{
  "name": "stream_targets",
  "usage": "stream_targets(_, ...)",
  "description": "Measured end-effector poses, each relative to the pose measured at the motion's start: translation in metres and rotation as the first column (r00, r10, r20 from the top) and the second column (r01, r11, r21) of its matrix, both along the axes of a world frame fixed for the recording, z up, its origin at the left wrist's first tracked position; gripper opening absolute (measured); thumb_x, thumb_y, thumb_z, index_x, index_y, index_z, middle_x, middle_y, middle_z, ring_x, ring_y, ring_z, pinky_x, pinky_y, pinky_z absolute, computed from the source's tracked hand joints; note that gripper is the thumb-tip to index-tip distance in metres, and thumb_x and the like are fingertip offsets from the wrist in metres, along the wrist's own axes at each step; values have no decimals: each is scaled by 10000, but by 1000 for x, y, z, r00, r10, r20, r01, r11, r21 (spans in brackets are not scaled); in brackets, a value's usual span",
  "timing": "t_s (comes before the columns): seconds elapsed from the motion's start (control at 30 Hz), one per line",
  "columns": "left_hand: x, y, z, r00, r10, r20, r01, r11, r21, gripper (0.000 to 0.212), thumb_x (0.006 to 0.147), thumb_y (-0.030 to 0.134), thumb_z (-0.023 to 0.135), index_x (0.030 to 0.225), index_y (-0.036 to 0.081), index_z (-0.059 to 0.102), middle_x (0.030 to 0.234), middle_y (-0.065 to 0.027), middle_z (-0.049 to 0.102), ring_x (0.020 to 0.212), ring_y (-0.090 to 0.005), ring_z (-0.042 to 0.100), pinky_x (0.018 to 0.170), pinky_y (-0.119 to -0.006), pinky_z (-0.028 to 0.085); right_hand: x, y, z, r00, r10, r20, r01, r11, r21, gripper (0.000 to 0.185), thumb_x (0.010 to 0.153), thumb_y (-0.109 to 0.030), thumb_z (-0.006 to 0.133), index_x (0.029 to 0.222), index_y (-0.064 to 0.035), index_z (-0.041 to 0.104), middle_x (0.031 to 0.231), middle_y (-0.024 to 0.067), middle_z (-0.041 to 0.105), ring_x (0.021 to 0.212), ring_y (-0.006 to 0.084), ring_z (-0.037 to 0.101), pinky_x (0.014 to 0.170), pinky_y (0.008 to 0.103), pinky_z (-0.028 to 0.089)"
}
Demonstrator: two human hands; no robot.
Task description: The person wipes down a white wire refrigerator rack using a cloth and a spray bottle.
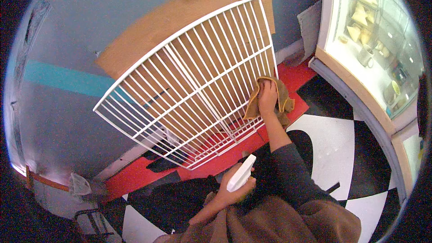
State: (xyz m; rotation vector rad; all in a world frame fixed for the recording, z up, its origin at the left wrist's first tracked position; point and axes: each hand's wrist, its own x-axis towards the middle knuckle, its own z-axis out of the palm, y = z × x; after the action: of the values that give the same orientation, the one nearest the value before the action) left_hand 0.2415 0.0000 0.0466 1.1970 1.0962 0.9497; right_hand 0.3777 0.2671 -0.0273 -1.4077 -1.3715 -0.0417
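Observation:
A white wire rack [199, 89] stands tilted in front of me, its lower edge down on the red strip of floor. My right hand [268, 96] grips a brown cloth [253, 106] with yellow edging and presses it against the rack's lower right side. Low in front of my body, my left hand [236, 182] is closed around a white spray bottle's trigger head [241, 173]; the rest of the bottle is hidden by the hand.
A brown board [141, 33] stands behind the rack against a grey wall [77, 33] with a teal stripe. To the right is a lit glass display case [371, 40] with cups and folded pale items inside. The checkered floor [330, 145] is black and white.

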Motion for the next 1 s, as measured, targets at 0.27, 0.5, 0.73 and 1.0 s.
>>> stream_targets(0.27,2,-9,6,1000,-4,-18,6,994,106,283,723,74,631,970,5,513,767,-25,508,723,-72,496,646,-202,399,-19,-11,43,995,42,-88,-19,970,242,197,767,-89,516,923,31,509,906,214,497,840,381,484,731,428,394)
stream_targets(0.5,-6,-9,6,999,47,-4,-47,995,-89,328,740,62,614,1037,4,486,874,-31,533,774,-75,514,688,-213,422,-15,14,88,991,98,-88,-73,966,247,122,772,-136,541,832,-30,540,863,139,519,793,327,510,675,418,413)
stream_targets(0.73,-7,9,-5,997,31,70,-23,993,-113,327,750,55,602,1048,-7,484,879,-34,548,747,-72,518,668,-209,430,-20,20,39,995,71,-68,-47,952,302,112,794,-95,525,846,1,498,833,191,480,766,370,481,655,410,396)
stream_targets(1.0,5,8,16,1000,-2,7,2,998,-60,272,742,74,612,976,6,492,728,0,512,665,-57,490,597,-197,403,-19,0,-3,993,60,-103,-44,988,148,129,793,-70,514,892,9,488,884,195,471,817,367,465,694,415,378)
